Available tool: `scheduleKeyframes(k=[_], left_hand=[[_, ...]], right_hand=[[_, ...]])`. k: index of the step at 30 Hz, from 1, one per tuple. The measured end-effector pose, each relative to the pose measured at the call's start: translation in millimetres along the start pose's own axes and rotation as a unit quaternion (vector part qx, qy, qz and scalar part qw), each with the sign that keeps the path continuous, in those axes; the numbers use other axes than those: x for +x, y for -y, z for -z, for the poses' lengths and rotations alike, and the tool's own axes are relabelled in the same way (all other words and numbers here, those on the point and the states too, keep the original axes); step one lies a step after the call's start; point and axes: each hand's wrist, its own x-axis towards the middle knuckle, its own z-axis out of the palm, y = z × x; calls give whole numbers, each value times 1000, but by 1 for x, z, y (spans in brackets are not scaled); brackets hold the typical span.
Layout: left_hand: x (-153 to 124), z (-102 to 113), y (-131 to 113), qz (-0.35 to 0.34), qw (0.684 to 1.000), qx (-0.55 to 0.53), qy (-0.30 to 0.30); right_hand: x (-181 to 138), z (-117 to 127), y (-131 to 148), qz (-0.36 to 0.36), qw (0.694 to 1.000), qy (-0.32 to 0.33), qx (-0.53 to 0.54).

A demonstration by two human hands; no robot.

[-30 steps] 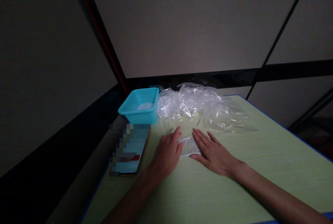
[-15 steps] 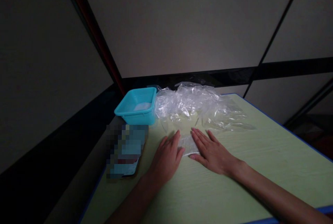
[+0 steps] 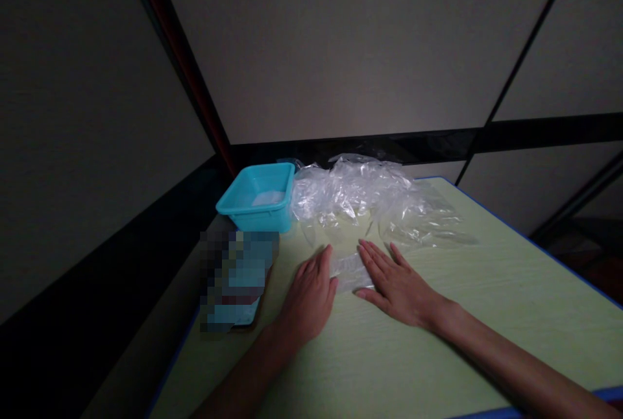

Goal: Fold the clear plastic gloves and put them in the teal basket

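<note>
A small flat piece of clear plastic, which looks like a folded plastic bag (image 3: pixel 349 272), lies on the pale green table (image 3: pixel 389 367) between my hands. My right hand (image 3: pixel 396 283) rests flat with its fingers stretched over the right end of the plastic. On the other side, my left hand (image 3: pixel 310 292) stands on its edge at the plastic's left end, thumb and fingers apart. I see nothing gripped in either hand. Parts of the plastic under the right fingers are hidden.
A heap of crumpled clear plastic bags (image 3: pixel 360 189) spreads along the table's back. Left of it stands a turquoise basin (image 3: pixel 257 215) with something whitish inside. A blurred-out flat object, perhaps a phone (image 3: pixel 243 283), lies near the left edge. Panelled walls (image 3: pixel 341 49) rise behind.
My left hand has slid slightly left, uncovering a little more of the plastic's left end. My right hand has stayed in place.
</note>
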Motion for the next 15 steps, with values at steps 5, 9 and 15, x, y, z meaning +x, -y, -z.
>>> scheduleKeyframes(k=[5,9,15], left_hand=[[3,2,3,39,998,-7,-58],[7,5,-26,-6,999,-3,-53],[13,-17,-68,-86,994,30,62]], right_hand=[[0,0,1,-5,1000,7,-11],[-1,-4,-1,2,999,-8,-33],[-3,-11,-6,39,997,-4,-68]])
